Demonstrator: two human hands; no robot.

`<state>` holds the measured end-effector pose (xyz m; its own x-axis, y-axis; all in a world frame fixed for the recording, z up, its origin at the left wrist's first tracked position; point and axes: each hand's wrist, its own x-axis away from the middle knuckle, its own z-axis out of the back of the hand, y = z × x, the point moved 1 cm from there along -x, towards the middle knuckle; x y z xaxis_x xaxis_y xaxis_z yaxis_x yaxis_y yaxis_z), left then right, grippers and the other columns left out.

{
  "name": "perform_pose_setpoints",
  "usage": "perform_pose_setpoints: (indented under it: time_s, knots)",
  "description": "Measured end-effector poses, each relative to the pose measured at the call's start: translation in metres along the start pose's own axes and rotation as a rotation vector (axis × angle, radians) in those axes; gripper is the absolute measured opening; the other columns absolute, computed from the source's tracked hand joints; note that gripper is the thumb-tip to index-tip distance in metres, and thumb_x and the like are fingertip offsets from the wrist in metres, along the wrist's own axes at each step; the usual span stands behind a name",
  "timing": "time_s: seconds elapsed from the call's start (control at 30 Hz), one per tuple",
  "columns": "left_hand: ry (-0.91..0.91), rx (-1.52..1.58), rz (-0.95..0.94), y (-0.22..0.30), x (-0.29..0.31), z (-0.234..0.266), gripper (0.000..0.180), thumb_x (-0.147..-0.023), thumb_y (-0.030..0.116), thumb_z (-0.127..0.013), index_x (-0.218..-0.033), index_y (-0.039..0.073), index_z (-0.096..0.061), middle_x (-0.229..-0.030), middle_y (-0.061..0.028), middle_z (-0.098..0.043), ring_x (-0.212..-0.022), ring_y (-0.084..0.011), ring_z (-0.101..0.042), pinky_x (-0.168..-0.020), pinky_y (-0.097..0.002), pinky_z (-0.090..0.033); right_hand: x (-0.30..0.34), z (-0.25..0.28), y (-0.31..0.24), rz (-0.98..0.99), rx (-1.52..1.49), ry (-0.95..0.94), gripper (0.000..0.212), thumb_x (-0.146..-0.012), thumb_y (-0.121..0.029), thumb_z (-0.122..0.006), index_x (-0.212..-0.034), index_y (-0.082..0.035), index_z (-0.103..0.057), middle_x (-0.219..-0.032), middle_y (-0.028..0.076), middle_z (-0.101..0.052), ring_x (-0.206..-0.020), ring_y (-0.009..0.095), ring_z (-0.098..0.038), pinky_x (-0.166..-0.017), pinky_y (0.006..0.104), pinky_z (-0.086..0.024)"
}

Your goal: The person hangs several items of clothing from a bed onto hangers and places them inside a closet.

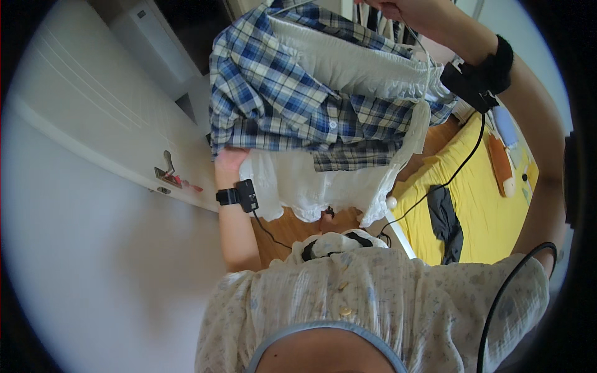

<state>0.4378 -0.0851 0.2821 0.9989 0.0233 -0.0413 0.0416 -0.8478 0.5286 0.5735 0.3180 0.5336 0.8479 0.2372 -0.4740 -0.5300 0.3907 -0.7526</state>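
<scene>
A blue-and-white plaid shirt (280,87) hangs in front of me together with a white garment (360,68) that has a gathered band and a ruffled hem. Thin parts of a clothes hanger (415,36) show at the top of the clothes. My right hand (401,9), raised at the upper edge, is closed on the hanger; part of the hand is out of the picture. My left hand (232,158) is at the shirt's lower left edge, its fingers hidden beneath the plaid cloth.
A white door (106,112) with a metal handle (165,166) stands at the left. On the right is a bed with a yellow sheet (485,205), a black cloth (444,224) lying on it. Other hanging clothes (385,28) appear behind. A black cable (463,161) runs from my right wrist.
</scene>
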Motion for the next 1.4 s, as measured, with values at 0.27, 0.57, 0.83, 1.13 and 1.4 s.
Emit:
perform_pose_setpoints:
  time_s: [0.27, 0.57, 0.83, 1.13, 1.4]
  knots:
    - [-0.152, -0.570, -0.130, 0.031, -0.082, 0.091, 0.015, -0.088, 0.021, -0.061, -0.088, 0.008, -0.054, -0.082, -0.0048, -0.056, -0.066, -0.0162, -0.050, -0.063, -0.0277, -0.042, 0.010, -0.011, 0.003, 0.120, -0.056, 0.153, 0.022, -0.094, -0.022, -0.057, -0.090, -0.002, -0.065, -0.063, -0.005, -0.048, -0.057, 0.005, -0.040, -0.049, 0.0195, -0.032]
    - [0.481, -0.202, 0.353, -0.026, -0.057, 0.179, 0.016, -0.094, 0.019, -0.050, -0.082, 0.010, -0.051, -0.061, 0.0000, -0.041, -0.048, -0.0122, -0.037, -0.043, -0.0240, -0.035, 0.006, -0.013, -0.014, 0.031, 0.006, 0.299, 0.020, -0.094, -0.019, -0.058, -0.090, -0.001, -0.064, -0.076, 0.000, -0.056, -0.070, 0.010, -0.046, -0.064, 0.0220, -0.040]
    - [-0.164, -2.010, -0.004, -0.062, 0.062, 0.068, 0.035, -0.094, 0.027, -0.050, -0.104, -0.004, -0.061, -0.083, -0.0163, -0.063, -0.067, -0.0266, -0.059, -0.062, -0.0372, -0.046, 0.065, -0.035, -0.050, 0.029, -0.301, 0.061, 0.017, -0.096, -0.008, -0.048, -0.094, 0.006, -0.057, -0.089, 0.007, -0.055, -0.072, 0.012, -0.047, -0.066, 0.0216, -0.044]
    - [-1.165, -1.557, -1.513, -0.120, 0.350, 0.011, 0.028, -0.079, 0.029, -0.070, -0.084, 0.006, -0.056, -0.080, -0.0106, -0.054, -0.073, -0.0256, -0.056, -0.062, -0.0367, -0.044, 0.245, -0.125, -0.143, -0.077, -0.340, 0.104, 0.015, -0.095, -0.005, -0.046, -0.097, 0.007, -0.055, -0.092, 0.009, -0.055, -0.072, 0.012, -0.048, -0.065, 0.0224, -0.045]
    - [-1.102, -1.594, -1.705, -0.174, 0.594, 0.095, 0.034, -0.078, 0.031, -0.068, -0.101, 0.008, -0.058, -0.097, -0.0071, -0.056, -0.090, -0.0234, -0.055, -0.079, -0.0391, -0.041, 0.496, -0.182, -0.251, -0.153, -0.274, 0.140, 0.015, -0.095, -0.004, -0.047, -0.096, 0.008, -0.056, -0.091, 0.009, -0.056, -0.071, 0.012, -0.048, -0.063, 0.0227, -0.045]
